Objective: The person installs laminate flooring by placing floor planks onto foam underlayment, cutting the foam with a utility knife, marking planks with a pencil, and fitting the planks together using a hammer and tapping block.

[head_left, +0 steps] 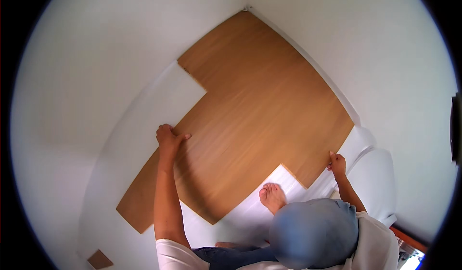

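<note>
Brown wood-look floor planks [260,96] lie joined in a stepped patch that reaches into the corner of the room. My left hand [168,137] grips the left long edge of a plank, thumb lying on its top face and fingers curled at the side. At the opposite side, my right hand [338,163] holds the near right end of the planks, its fingers pinched at the edge. The fingertips of both hands are partly hidden. White sheet underlay [163,94] shows beneath and around the planks.
White walls [96,53] meet at the far corner. A bulky white roll or folded sheet [375,173] lies at the right. My bare foot [273,196] rests by a notch in the planks. A small brown offcut [100,259] sits at the lower left.
</note>
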`<state>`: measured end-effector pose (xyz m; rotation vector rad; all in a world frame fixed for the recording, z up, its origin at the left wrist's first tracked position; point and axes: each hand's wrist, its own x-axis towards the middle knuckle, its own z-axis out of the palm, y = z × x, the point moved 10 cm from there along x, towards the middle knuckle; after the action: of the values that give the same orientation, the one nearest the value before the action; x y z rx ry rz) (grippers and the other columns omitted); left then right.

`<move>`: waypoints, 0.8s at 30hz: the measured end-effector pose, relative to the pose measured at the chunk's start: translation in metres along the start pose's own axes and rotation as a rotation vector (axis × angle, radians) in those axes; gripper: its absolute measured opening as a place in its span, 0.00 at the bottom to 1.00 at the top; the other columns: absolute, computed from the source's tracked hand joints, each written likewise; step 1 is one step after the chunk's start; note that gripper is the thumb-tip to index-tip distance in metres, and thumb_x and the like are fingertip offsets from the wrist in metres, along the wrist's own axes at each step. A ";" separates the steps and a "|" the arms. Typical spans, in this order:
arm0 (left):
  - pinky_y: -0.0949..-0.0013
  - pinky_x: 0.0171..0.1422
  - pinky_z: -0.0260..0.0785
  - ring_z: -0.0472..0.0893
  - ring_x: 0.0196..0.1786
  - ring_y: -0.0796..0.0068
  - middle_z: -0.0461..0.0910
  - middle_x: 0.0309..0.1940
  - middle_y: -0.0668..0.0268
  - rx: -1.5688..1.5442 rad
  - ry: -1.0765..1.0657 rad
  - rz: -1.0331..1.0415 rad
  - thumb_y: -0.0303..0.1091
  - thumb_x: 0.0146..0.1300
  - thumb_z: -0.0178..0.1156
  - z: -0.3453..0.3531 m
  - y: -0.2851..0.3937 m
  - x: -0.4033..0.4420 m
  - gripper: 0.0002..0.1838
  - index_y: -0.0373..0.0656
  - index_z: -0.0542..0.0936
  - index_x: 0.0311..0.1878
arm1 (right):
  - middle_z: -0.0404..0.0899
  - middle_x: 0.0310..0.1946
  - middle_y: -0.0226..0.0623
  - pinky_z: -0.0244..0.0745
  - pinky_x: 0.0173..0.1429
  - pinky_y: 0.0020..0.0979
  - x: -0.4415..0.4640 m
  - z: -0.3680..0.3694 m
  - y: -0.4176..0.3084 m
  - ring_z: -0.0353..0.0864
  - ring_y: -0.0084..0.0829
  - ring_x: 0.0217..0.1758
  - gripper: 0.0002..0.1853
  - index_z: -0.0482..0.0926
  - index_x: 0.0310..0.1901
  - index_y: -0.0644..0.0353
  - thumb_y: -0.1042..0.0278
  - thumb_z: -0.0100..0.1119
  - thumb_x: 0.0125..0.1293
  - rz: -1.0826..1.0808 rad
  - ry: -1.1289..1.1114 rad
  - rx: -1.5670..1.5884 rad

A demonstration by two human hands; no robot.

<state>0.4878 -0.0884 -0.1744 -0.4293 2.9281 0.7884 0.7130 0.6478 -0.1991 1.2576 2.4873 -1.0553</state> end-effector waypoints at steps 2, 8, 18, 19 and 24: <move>0.53 0.55 0.66 0.71 0.49 0.52 0.74 0.42 0.55 -0.029 -0.012 -0.028 0.50 0.36 0.84 -0.001 0.002 0.001 0.36 0.37 0.75 0.41 | 0.77 0.18 0.38 0.77 0.20 0.29 0.003 0.003 -0.002 0.80 0.27 0.17 0.26 0.75 0.29 0.66 0.48 0.61 0.74 0.021 -0.058 0.041; 0.52 0.55 0.66 0.70 0.49 0.51 0.73 0.43 0.56 -0.026 -0.035 0.043 0.49 0.37 0.84 0.006 0.000 0.003 0.35 0.37 0.75 0.40 | 0.77 0.18 0.36 0.78 0.21 0.28 0.004 0.004 0.007 0.80 0.26 0.17 0.24 0.75 0.31 0.64 0.49 0.60 0.75 0.003 -0.121 0.113; 0.53 0.55 0.66 0.70 0.48 0.52 0.73 0.42 0.57 -0.053 0.001 0.017 0.45 0.36 0.84 0.007 0.002 0.001 0.33 0.38 0.75 0.39 | 0.75 0.16 0.35 0.79 0.23 0.28 0.011 0.000 0.012 0.80 0.28 0.17 0.24 0.76 0.31 0.64 0.48 0.62 0.74 0.019 -0.236 0.152; 0.53 0.54 0.67 0.70 0.48 0.53 0.74 0.41 0.57 -0.037 0.020 0.006 0.44 0.36 0.84 0.003 0.000 0.000 0.32 0.38 0.76 0.39 | 0.75 0.15 0.36 0.79 0.23 0.28 0.012 0.004 0.008 0.80 0.28 0.17 0.25 0.77 0.30 0.65 0.48 0.62 0.74 0.029 -0.328 0.083; 0.51 0.55 0.68 0.73 0.48 0.51 0.75 0.41 0.55 -0.015 0.016 0.047 0.45 0.36 0.85 0.002 -0.004 0.002 0.34 0.36 0.77 0.41 | 0.83 0.37 0.55 0.81 0.43 0.49 0.079 -0.070 -0.077 0.85 0.51 0.41 0.22 0.79 0.46 0.59 0.44 0.56 0.73 -0.355 0.265 -0.549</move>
<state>0.4872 -0.0906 -0.1783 -0.3714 2.9593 0.8175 0.6159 0.7134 -0.1412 0.8514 2.9760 -0.2078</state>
